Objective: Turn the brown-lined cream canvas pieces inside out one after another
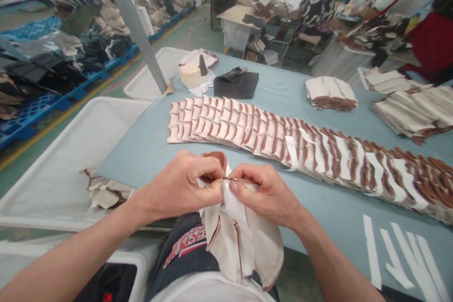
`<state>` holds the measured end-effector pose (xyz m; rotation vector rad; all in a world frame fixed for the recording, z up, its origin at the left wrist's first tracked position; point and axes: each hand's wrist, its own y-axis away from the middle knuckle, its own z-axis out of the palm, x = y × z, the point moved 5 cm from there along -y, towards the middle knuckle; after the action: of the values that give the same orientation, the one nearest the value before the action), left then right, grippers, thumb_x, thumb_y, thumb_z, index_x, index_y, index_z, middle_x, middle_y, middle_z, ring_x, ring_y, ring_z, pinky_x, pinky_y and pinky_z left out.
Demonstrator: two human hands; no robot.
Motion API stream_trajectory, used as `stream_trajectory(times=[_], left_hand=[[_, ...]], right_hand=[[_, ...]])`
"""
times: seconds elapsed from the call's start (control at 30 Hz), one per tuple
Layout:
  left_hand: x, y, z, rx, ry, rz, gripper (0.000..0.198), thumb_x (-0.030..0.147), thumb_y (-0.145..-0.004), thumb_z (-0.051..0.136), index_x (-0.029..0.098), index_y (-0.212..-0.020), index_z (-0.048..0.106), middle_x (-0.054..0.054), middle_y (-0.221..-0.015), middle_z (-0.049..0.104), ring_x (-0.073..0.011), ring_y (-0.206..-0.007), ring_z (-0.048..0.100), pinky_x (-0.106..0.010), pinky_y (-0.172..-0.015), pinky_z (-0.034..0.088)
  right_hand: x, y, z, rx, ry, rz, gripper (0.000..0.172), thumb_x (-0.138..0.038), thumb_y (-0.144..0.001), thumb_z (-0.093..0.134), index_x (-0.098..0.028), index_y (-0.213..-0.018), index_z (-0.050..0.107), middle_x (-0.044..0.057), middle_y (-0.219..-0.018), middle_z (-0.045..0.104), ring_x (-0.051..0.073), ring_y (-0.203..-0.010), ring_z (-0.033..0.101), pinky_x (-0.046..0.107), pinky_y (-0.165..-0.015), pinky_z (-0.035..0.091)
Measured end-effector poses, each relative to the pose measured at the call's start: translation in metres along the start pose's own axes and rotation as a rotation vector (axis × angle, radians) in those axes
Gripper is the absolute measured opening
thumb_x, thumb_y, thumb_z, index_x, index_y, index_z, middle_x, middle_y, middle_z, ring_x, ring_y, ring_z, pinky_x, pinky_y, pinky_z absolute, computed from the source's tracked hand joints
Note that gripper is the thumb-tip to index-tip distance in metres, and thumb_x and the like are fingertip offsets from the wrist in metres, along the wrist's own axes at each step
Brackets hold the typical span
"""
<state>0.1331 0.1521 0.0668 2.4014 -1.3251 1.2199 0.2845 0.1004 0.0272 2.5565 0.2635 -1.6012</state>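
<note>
Both my hands pinch the top edge of a sewn leather piece [244, 240], brown on one face and cream on the other, with dark seams down it. My left hand [187, 186] is closed on the edge, beside a raised brown loop of the piece. Thumb and fingers of my right hand [265, 191] grip the same edge just to the right, close to the left fingertips. A white strip [235, 205] lies against the cream face below my fingers. The piece hangs over my lap, past the table's near edge.
Overlapping cream-and-brown pieces [230, 122] run along the blue-grey table [141, 151], some topped with white strips. Loose strips [371, 250] lie at right. A tape roll [191, 75] and black piece [235, 85] sit behind. White bins [81, 151] and a grey post [130, 23] stand left.
</note>
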Motion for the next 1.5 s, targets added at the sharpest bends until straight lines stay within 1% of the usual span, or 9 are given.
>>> stream_trajectory(times=[0.13,0.33,0.47,0.6,0.7,0.93,1.07,1.27,1.5], left_hand=[[-0.010,0.001,0.002,-0.016,0.133,-0.070,0.017,0.008,-0.078,0.055,0.011,-0.065,0.065,0.007,-0.054,0.052,-0.0040,-0.049,0.045,-0.015,-0.049,0.032],[-0.012,0.002,0.002,-0.120,0.144,-0.055,0.012,0.007,-0.081,0.060,0.012,-0.073,0.067,0.007,-0.062,0.055,-0.0041,-0.054,0.048,-0.015,-0.052,0.034],[-0.004,-0.004,-0.004,-0.151,-0.037,0.056,0.016,0.004,-0.082,0.058,0.013,-0.077,0.070,0.006,-0.062,0.058,-0.0048,-0.053,0.049,-0.018,-0.052,0.033],[0.005,-0.008,-0.002,-0.167,-0.374,0.242,0.016,0.004,-0.081,0.059,0.014,-0.070,0.066,0.004,-0.058,0.057,-0.0087,-0.048,0.047,-0.026,-0.050,0.029],[0.004,-0.007,0.000,-0.153,-0.528,0.286,0.017,0.005,-0.080,0.057,0.015,-0.068,0.063,0.002,-0.057,0.058,-0.0108,-0.047,0.047,-0.028,-0.049,0.026],[-0.012,-0.002,-0.003,-0.220,-0.013,0.084,0.019,0.011,-0.088,0.051,0.015,-0.077,0.066,0.005,-0.062,0.058,-0.0070,-0.054,0.050,-0.019,-0.055,0.035],[-0.016,0.000,0.000,-0.250,0.131,0.008,0.017,0.018,-0.094,0.055,0.014,-0.082,0.066,0.004,-0.068,0.061,-0.0079,-0.060,0.054,-0.018,-0.060,0.042],[-0.013,0.005,0.008,-0.220,0.149,0.030,0.011,0.011,-0.091,0.058,0.016,-0.083,0.064,0.005,-0.072,0.062,-0.0078,-0.064,0.056,-0.017,-0.063,0.044],[-0.003,0.017,0.015,-0.054,0.010,0.053,0.013,0.009,-0.093,0.055,0.016,-0.087,0.064,0.003,-0.076,0.067,-0.0085,-0.065,0.058,-0.020,-0.064,0.043]], right_hand=[[0.001,-0.001,0.000,-0.016,-0.027,0.002,0.019,-0.028,-0.086,0.056,-0.016,-0.075,0.066,-0.004,-0.064,0.055,0.010,-0.059,0.046,0.021,-0.057,0.035],[-0.002,-0.003,0.000,-0.047,-0.013,0.024,0.020,-0.029,-0.084,0.056,-0.016,-0.073,0.065,-0.005,-0.061,0.052,0.009,-0.056,0.043,0.020,-0.055,0.034],[-0.005,-0.005,0.001,-0.033,0.047,0.020,0.019,-0.028,-0.083,0.055,-0.016,-0.074,0.067,-0.005,-0.060,0.051,0.009,-0.056,0.043,0.021,-0.056,0.033],[-0.006,-0.007,0.003,-0.032,0.121,0.000,0.018,-0.027,-0.083,0.053,-0.017,-0.072,0.064,-0.005,-0.059,0.049,0.009,-0.055,0.042,0.023,-0.056,0.031],[-0.003,-0.007,0.004,-0.018,0.152,0.007,0.017,-0.025,-0.082,0.052,-0.018,-0.070,0.062,-0.005,-0.058,0.048,0.009,-0.054,0.042,0.024,-0.057,0.030],[0.000,-0.002,0.006,-0.073,-0.017,0.049,0.019,-0.029,-0.085,0.057,-0.017,-0.072,0.065,-0.005,-0.061,0.052,0.009,-0.057,0.043,0.022,-0.056,0.034],[-0.001,-0.002,0.005,-0.073,-0.015,0.049,0.017,-0.027,-0.085,0.057,-0.017,-0.072,0.064,-0.006,-0.060,0.050,0.010,-0.057,0.042,0.022,-0.055,0.032],[-0.006,0.002,0.002,-0.105,0.085,-0.003,0.014,-0.024,-0.085,0.057,-0.017,-0.076,0.066,-0.005,-0.061,0.052,0.010,-0.056,0.043,0.024,-0.057,0.031],[-0.019,0.004,-0.008,-0.083,0.279,-0.043,0.012,-0.018,-0.085,0.062,-0.017,-0.075,0.070,-0.002,-0.065,0.063,0.011,-0.059,0.053,0.025,-0.062,0.032]])
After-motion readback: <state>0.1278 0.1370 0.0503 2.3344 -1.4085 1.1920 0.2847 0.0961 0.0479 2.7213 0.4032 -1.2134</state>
